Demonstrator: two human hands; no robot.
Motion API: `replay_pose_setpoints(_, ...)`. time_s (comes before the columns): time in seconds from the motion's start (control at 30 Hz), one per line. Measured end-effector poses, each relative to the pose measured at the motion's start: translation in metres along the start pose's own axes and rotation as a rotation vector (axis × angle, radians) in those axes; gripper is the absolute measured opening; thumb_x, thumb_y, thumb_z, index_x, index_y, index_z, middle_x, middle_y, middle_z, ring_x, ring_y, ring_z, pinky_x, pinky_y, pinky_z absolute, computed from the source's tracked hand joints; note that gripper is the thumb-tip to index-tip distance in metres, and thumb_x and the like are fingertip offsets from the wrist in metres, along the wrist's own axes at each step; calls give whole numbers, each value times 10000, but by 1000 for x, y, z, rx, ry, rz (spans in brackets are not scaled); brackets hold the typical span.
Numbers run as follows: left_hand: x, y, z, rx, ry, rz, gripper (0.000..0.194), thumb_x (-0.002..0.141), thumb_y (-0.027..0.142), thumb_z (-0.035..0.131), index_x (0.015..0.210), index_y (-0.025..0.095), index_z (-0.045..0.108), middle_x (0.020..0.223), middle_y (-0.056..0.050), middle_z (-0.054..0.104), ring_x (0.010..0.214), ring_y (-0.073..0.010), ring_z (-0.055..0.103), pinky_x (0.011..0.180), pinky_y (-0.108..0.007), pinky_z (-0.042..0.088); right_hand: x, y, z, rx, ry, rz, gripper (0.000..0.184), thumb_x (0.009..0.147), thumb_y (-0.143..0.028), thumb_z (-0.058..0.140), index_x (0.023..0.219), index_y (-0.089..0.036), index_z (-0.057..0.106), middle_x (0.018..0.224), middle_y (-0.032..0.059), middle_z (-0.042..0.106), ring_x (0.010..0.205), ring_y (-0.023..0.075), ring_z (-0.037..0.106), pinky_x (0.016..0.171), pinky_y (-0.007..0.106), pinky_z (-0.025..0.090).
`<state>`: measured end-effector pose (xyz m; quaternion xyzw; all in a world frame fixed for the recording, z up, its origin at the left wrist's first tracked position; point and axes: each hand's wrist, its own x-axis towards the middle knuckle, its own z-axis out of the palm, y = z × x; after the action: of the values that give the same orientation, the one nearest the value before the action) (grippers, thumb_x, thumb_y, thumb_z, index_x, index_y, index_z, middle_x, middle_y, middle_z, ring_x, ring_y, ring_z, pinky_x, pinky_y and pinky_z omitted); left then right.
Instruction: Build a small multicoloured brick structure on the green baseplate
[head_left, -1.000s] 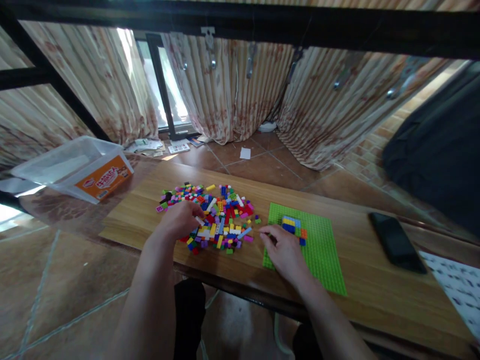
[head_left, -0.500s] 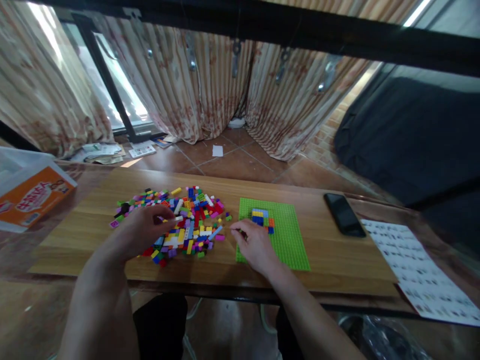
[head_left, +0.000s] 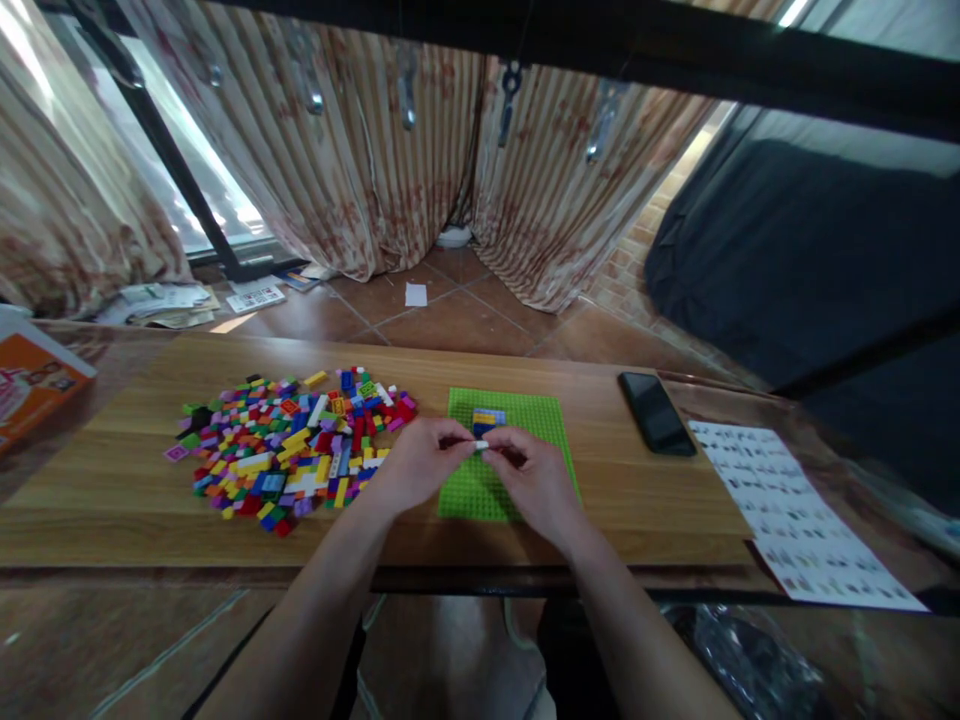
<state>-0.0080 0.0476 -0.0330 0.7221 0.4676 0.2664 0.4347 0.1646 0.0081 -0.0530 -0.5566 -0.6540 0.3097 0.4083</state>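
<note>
Over the green baseplate (head_left: 480, 500), my left hand (head_left: 421, 463) and my right hand (head_left: 534, 482) meet fingertip to fingertip. Both pinch a small white brick (head_left: 481, 445) between them. Just behind it, a low stack of blue, yellow and light blue bricks (head_left: 487, 419) stands on the baseplate; my fingers cover part of this stack. To the left of my left hand spreads a loose pile of many-coloured bricks (head_left: 300, 450) on the wooden board.
A black phone (head_left: 657, 414) lies right of the baseplate on the wooden board (head_left: 637, 530). Beyond it, printed sheets (head_left: 795, 510) overhang the front edge. An orange and white box (head_left: 37, 380) stands at the far left. Curtains (head_left: 360, 180) hang behind.
My left hand has moved right from the brick pile to the baseplate, bringing the white brick. My right hand now grips it too. The view has shifted to the right.
</note>
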Motion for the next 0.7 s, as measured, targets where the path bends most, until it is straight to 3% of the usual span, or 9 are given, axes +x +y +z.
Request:
replay_pose_setpoints(0.2,11,4,30,-24,36,-38,214,827,282,549,798,164,725,773,-28,723,677,-146,622,626,-242,462,1,15,-27,-178,-16,0,142,873,-220,548,863,-218,690,855,27,721,805,176,649,768,303,473)
replay_pose_setpoints(0.33,12,2,32,117,91,-85,222,819,215,519,841,174,736,793,-32,735,709,-162,643,641,-248,469,1,26,-38,-309,-22,47,140,868,-209,556,858,-215,696,851,34,723,789,181,643,751,300,459)
replay_pose_setpoints(0.7,10,7,38,271,112,-131,260,858,221,516,900,207,771,886,-40,770,811,-187,688,742,-268,489,5,38,-24,-191,34,93,80,831,-196,599,826,-211,677,813,22,717,756,166,655,740,295,496)
